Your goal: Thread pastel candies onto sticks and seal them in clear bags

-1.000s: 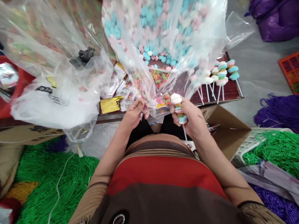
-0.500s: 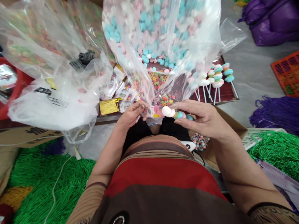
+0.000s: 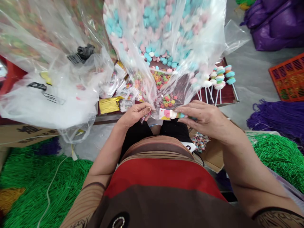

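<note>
My left hand (image 3: pixel 136 116) pinches one end of a small clear bag (image 3: pixel 164 114) printed with pink and yellow dots. My right hand (image 3: pixel 204 119) is closed round a stick of marshmallows (image 3: pixel 180 115), its white end pointing left at the bag. That white end sits at the bag's mouth, seemingly partly inside; the stick itself is hidden by my right hand. Just beyond my hands, loose candy rings (image 3: pixel 167 101) lie in the opening of a big clear plastic bag (image 3: pixel 166 34) full of blue, pink and white marshmallows.
Finished marshmallow sticks (image 3: pixel 219 77) lie at the table's right edge. Left of my hands are yellow twist ties (image 3: pixel 109 105), printed packets (image 3: pixel 128 98) and a white plastic bag (image 3: pixel 47 98). Green bead strings (image 3: pixel 47 186) cover the floor at left. An orange crate (image 3: pixel 288 76) stands at right.
The marshmallow stick has come into line with the printed bag, its white end now at the bag's mouth. My right hand's fingers lie closer along it. The view has shifted slightly.
</note>
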`<state>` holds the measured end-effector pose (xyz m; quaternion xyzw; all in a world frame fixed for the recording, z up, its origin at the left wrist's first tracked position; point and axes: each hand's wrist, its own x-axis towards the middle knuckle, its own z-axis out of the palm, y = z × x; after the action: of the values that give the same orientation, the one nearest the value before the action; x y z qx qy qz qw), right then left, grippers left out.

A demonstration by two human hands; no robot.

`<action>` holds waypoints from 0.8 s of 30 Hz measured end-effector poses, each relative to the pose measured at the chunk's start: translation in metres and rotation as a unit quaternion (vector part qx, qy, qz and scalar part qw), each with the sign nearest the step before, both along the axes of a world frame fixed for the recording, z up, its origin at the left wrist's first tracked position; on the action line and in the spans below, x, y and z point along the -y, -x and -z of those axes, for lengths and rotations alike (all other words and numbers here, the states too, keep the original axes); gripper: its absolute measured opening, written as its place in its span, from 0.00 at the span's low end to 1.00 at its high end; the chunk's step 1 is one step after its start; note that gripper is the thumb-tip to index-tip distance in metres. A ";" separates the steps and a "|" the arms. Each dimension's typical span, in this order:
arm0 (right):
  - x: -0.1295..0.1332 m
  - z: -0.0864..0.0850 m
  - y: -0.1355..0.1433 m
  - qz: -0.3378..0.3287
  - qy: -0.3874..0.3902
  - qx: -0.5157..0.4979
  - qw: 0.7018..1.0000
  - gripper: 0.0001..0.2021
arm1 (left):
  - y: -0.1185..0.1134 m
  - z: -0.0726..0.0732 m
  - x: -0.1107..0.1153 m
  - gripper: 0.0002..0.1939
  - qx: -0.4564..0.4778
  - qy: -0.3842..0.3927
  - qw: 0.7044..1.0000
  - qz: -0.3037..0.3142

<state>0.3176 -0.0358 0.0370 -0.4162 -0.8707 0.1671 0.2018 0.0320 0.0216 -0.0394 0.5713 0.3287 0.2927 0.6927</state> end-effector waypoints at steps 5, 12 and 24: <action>0.003 0.003 0.003 0.042 -0.002 0.030 0.999 0.18 | -0.002 -0.018 0.001 0.28 -0.107 -0.112 0.987 -0.033; 0.002 0.018 0.011 0.055 0.002 0.032 0.998 0.21 | -0.004 -0.028 0.004 0.22 -0.155 -0.184 0.971 -0.016; -0.005 0.022 0.025 -0.012 0.045 0.047 0.998 0.25 | -0.016 -0.042 -0.011 0.22 -0.223 -0.083 0.953 0.189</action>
<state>0.2927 -0.0305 0.0150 -0.4216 -0.8759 0.1888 0.1395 0.0477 0.0323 0.0023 0.7290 0.3356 0.0479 0.5946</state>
